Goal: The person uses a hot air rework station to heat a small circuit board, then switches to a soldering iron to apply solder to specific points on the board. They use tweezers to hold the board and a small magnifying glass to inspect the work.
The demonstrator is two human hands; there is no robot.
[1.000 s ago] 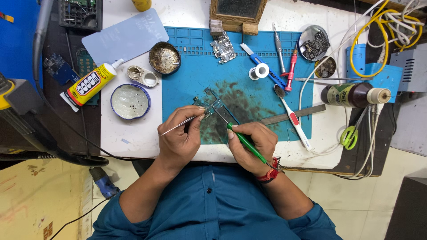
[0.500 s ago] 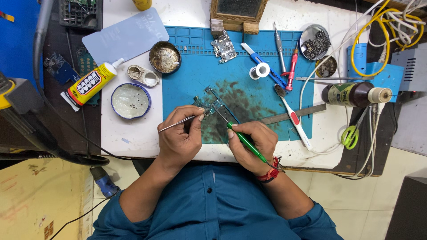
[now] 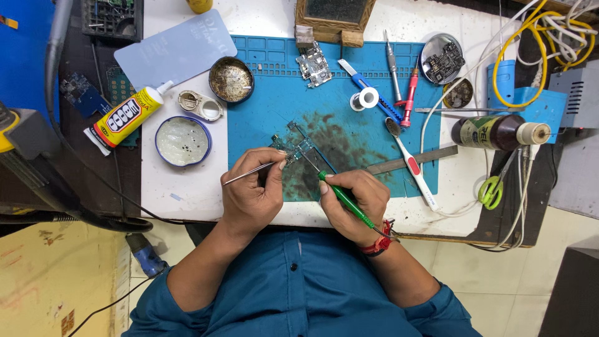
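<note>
A small green circuit board (image 3: pixel 299 145) lies on the stained blue work mat (image 3: pixel 349 131) near the table's front edge. My left hand (image 3: pixel 253 195) pinches thin metal tweezers (image 3: pixel 248 172) whose tips reach the board's left side. My right hand (image 3: pixel 355 203) grips a green-handled soldering iron (image 3: pixel 344 198); its dark tip points up-left onto the board. A red band sits on my right wrist.
Left of the mat: a yellow glue tube (image 3: pixel 125 117), a round blue-rimmed lid (image 3: pixel 183 141), a brass-wool tin (image 3: pixel 231 79). On and right of the mat: a solder spool (image 3: pixel 365 98), screwdrivers, a toothbrush (image 3: pixel 410 163), a brown bottle (image 3: pixel 496 131), a steel ruler, green scissors, yellow cables.
</note>
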